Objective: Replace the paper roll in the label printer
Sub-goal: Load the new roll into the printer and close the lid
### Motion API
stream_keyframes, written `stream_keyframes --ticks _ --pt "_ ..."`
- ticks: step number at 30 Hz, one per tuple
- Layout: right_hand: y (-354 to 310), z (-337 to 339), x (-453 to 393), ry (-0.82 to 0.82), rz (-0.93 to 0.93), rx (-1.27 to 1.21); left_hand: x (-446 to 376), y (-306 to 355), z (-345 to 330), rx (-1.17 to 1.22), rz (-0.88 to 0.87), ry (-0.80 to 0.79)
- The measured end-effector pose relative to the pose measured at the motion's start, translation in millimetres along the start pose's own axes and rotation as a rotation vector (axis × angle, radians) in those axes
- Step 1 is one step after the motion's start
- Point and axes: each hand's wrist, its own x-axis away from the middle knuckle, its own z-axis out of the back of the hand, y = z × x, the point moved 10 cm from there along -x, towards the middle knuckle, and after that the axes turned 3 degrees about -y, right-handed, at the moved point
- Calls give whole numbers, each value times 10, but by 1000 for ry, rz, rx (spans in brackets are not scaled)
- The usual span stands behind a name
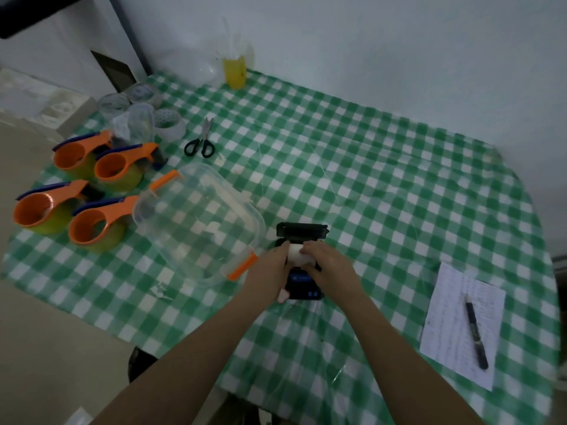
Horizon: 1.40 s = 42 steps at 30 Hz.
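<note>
The table (383, 179), spread with a green-and-white checked cloth, carried everything, and the grip sat near its front edge. Left of the grip, just beside the left hand, lay a clear plastic box (196, 222) with orange clips; farther left stood four orange tape dispensers (101, 185), and beyond the box a pair of black-handled scissors (201, 141). Well apart to the right of the grip lay a written sheet of paper (460, 326) with a pen (475, 331) on it.

At the grip itself stood the label printer (302, 265), small and black, its lid tipped up and back on the far side of the hands, so the paper bay stood open. Both hands met over that bay. The left hand (270, 271) and the right hand (325, 262) together clasped the white paper roll (297, 252) from either side, fingers curled round its ends. The roll sat at the mouth of the bay, just behind the printer's blue panel; whether it already rested in the cradle or hung just above it could not be told, since the hands covered its underside. A small pale scrap showed below the left hand, too blurred to name.

The step in hand looked to be seating the roll in the open compartment. Whether it was the fresh roll could not be judged, though the likelier reading was the fresh one going in. The next move probably called for settling the roll level in the bay, drawing its loose end forward over the tear edge, then letting go and pressing the lid down until it latched.
</note>
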Motion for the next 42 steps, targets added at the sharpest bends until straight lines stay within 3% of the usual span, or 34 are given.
stream_keyframes --ticks 12,16,21,30,34,38,42 --pt "429 -229 -209 -207 -255 -95 -119 -69 -124 -222 -30 -58" --pt "408 -267 -194 -159 -219 -40 -104 -87 -155 -263 -21 -73" --pt "304 -129 -132 27 -109 94 -90 -67 -169 -283 -20 -72" --pt "231 -99 -40 77 -56 177 -84 -25 -139 -225 -16 -63" --pt "225 -63 33 96 -53 140 -92 215 7 -179 -140 1" --pt "208 -35 100 117 -53 118 -217 467 219 -303 -238 8" --pt "215 -37 172 142 -79 103 -323 471 208 -475 -215 -73"
